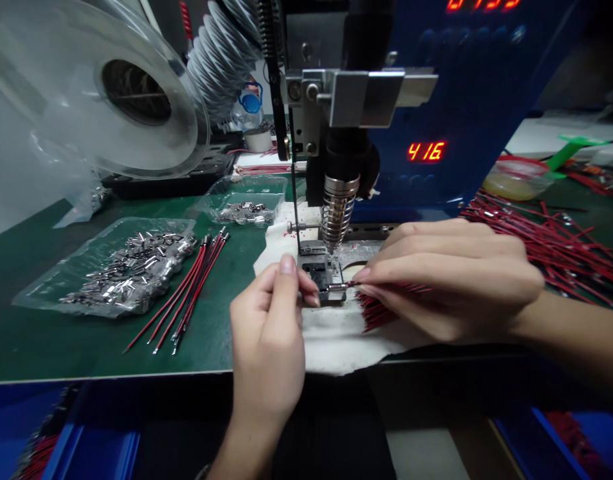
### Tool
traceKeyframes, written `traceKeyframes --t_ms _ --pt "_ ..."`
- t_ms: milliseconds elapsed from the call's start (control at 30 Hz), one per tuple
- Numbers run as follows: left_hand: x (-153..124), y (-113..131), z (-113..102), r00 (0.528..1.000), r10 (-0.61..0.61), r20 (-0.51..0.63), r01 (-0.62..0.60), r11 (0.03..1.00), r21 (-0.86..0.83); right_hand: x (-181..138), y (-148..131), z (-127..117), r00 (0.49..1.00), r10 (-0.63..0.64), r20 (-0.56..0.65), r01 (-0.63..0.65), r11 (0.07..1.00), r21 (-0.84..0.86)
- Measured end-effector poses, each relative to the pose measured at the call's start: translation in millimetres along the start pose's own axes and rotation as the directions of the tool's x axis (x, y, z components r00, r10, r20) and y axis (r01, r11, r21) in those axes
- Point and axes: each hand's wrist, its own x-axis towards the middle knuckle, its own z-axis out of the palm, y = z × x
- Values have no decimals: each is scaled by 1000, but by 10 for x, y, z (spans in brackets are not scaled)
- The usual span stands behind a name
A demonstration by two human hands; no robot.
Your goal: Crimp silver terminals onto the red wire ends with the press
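At the soldering machine's small fixture (322,277), my right hand (451,280) pinches a thin red-and-black wire between thumb and fingers. On the wire's left end, a slim metal connector (337,287) lies across the front of the fixture. My left hand (269,327) is closed just left of the fixture, thumb up and fingers curled, with its fingertips close to the connector's left end. Whatever those fingers hold is hidden. Right above the fixture points the machine's spring-wrapped soldering tip (339,212). Beneath my right hand lies a bundle of red wires (379,312) on white cloth (331,343).
Left on the green table (211,360) are a clear tray of metal connectors (136,267), a smaller tray (246,212) and several finished-looking wires (191,287). A fume duct (223,60) hangs behind. More red wires (551,247) are piled right, beside the blue machine housing (466,100).
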Motion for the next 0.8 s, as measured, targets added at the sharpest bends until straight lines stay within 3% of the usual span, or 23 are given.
traceKeyframes --t_ms 133,200,267,400,533,600,633,700,800 --pt "-185 38 45 983 32 179 -64 982 179 -23 11 -5 1000 30 0 -30 998 52" --pt "-257 48 118 956 68 286 -124 975 183 -30 8 4 999 32 15 -33 995 90" --pt "-295 54 201 943 106 316 -165 972 166 -27 -4 16 999 32 28 -35 990 139" --pt "-309 75 269 965 126 229 -163 974 154 -9 -33 12 998 56 5 -56 972 229" --pt "-254 162 76 990 112 83 -126 974 191 11 30 -76 988 153 -19 -148 975 168" --pt "-164 240 -110 993 119 5 -116 965 234 23 122 -135 992 114 56 -120 987 108" --pt "-100 284 -214 991 133 -10 -125 950 287 29 178 -161 987 58 150 -72 993 90" --pt "52 366 -417 977 209 -45 -162 860 483 37 288 -198 928 -27 370 -1 997 76" --pt "288 433 -647 974 210 82 -180 505 844 40 396 -215 812 52 581 -61 998 -4"
